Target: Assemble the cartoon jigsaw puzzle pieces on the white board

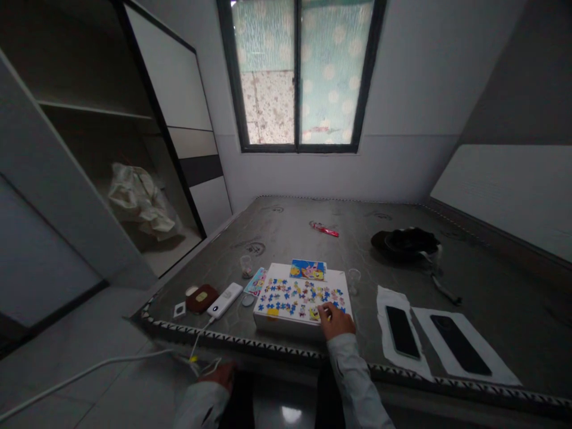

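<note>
A white board (268, 322) lies near the front edge of a grey mattress (313, 232), with several small blue and coloured puzzle pieces (295, 295) scattered over it. A colourful cartoon picture card (307, 269) leans at its far edge. My right hand (336, 320) rests on the board's near right corner, fingers curled down onto pieces there. My left hand (220, 375) hangs low below the mattress edge, by my knee, fingers curled; whether it holds anything is hidden.
Left of the board lie a white power bank (224, 299) with its cable, a dark red case (202, 297) and a small card. Two phones (402, 331) (460, 344) on white cloths lie right. A black cap (406, 242), a red wrapper (324, 229), an open wardrobe at left.
</note>
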Available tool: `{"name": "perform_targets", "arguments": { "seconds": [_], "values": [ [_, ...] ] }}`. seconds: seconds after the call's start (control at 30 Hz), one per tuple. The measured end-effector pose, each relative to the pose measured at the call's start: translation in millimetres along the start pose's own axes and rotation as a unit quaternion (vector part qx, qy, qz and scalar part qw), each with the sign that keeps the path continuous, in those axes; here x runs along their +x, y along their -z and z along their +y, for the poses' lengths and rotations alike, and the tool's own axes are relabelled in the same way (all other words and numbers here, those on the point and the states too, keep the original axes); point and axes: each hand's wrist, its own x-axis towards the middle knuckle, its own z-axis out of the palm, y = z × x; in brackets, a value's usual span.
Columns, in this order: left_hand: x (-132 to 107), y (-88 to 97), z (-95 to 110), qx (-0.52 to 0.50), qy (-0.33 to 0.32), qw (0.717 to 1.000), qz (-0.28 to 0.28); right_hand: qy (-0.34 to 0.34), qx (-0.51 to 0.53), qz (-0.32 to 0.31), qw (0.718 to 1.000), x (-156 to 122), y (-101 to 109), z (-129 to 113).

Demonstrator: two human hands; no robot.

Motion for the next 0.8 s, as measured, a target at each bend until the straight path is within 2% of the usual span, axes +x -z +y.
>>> {"name": "perform_targets", "arguments": {
  "seconds": [0.13, 0.27, 0.43, 0.53, 0.8],
  "values": [
    [10, -16.0, -2, 0.025, -0.041, 0.999, 0.016, -0.072, 0.004, 0.03, 0.997, 30, -3, 15],
    [20, -19.9, -5, 0.013, -0.036, 0.999, -0.002, -0.073, -0.005, 0.027, 0.997, 68, 2, 21],
    [31, -23.2, -9, 0.013, -0.028, 0.999, -0.045, -0.068, -0.047, -0.02, 0.996, 105, -1, 17],
    [34, -25.8, -11, 0.004, -0.034, 0.999, -0.041, -0.07, -0.074, -0.05, 0.994, 116, -5, 15],
    [36, -14.1, 2, -0.035, -0.02, 0.998, -0.052, -0.06, -0.109, -0.034, 0.992, 120, -20, 16]
  ]
}}
